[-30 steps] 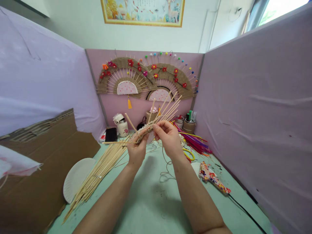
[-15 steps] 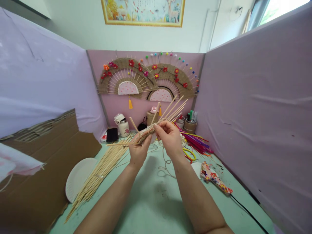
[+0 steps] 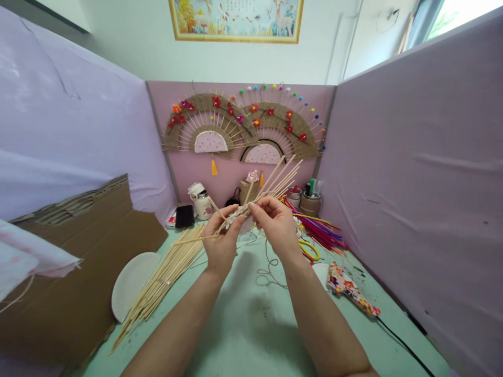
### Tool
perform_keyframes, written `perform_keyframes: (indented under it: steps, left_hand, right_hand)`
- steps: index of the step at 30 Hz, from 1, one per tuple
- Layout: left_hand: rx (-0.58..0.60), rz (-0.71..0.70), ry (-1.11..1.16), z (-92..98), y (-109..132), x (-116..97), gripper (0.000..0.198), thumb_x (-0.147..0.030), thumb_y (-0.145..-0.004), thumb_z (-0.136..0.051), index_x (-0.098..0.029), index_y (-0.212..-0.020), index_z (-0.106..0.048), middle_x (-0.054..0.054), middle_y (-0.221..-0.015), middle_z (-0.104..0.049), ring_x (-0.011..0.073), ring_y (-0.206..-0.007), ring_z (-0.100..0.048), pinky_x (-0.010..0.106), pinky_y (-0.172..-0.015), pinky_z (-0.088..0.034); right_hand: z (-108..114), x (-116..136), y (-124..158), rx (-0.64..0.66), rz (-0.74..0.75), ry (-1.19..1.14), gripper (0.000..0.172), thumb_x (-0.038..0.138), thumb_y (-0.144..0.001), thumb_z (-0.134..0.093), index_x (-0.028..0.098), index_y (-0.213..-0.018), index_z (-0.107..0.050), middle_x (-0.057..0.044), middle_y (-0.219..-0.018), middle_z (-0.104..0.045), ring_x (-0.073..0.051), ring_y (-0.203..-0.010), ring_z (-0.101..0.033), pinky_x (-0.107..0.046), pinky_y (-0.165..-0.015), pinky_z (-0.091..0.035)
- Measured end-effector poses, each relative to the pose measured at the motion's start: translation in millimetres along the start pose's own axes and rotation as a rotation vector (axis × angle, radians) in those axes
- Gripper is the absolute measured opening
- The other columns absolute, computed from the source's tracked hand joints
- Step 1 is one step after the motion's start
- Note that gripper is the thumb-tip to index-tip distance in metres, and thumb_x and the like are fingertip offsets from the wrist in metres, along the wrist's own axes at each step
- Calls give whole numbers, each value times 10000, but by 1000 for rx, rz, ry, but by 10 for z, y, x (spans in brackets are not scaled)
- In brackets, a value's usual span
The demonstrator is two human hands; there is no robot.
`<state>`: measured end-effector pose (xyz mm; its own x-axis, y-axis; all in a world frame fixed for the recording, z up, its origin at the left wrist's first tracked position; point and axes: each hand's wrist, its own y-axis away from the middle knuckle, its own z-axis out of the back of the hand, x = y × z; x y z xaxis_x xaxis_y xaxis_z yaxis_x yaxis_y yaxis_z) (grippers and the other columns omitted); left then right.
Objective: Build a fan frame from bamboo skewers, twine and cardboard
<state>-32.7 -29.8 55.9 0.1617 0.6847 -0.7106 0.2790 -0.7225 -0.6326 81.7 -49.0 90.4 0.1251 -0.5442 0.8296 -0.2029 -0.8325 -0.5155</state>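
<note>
The bundle of thin wooden sticks (image 3: 257,196) is held up in the air above the tabletop (image 3: 251,324), between the two hands and in front of the person's chest. Its long axis runs on a slant, from low on the left to high on the right, and the upper ends splay out like the ribs of a fan toward the back wall. Pale string appears to be wound round the sticks where they cross, though the wrapping is too small to make out clearly.

The left hand (image 3: 222,243) is closed round the lower end of the bundle, thumb on top, with one loose stick jutting out sideways to the left. The right hand (image 3: 277,225) pinches the bundle a little higher, fingertips together at the crossing point, so both hands touch it and lie just beside each other.

Below them, a loop of string (image 3: 269,272) lies on the tabletop. To the left lies a long heap of spare sticks (image 3: 165,277) beside a paper plate (image 3: 131,283) and cardboard (image 3: 78,272). To the right are yellow scissors (image 3: 308,248), coloured pipe cleaners (image 3: 320,228) and a patterned glue gun (image 3: 351,290). Two finished fans (image 3: 239,128) hang on the back wall.
</note>
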Motion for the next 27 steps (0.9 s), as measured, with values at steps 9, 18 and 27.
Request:
perform_keyframes:
  steps: [9, 18, 27]
  left_hand:
    - [36, -77, -11, -25, -10, -140, 119, -285, -753, -756, -211, -846, -750, 19, -867, -710, 157, -826, -660, 285, -773, -540]
    - [31, -141, -37, -23, -25, -150, 52, -259, -778, -728, -208, -781, -735, 11, -812, -693, 145, -785, -647, 273, -736, -530]
    - [84, -27, 60, -2, -11, -99, 555, -261, -674, -822, -264, -1203, -654, 9, -916, -732, 153, -804, -695, 264, -736, -573]
  right_hand:
    - [-19, 26, 7, 34, 11, -10, 273, 395, -758, -705, 198, -658, -545, 51, -567, -520, -77, -494, -423, -224, -489, -363]
    - [-7, 20, 11, 32, -1, 26, 275, 412, -751, -707, 199, -664, -556, 49, -571, -519, -79, -487, -413, -227, -485, -357]
    - [11, 13, 5, 18, 0, 36, 286, 433, -753, -703, 202, -672, -555, 43, -583, -528, -84, -505, -438, -224, -482, -358]
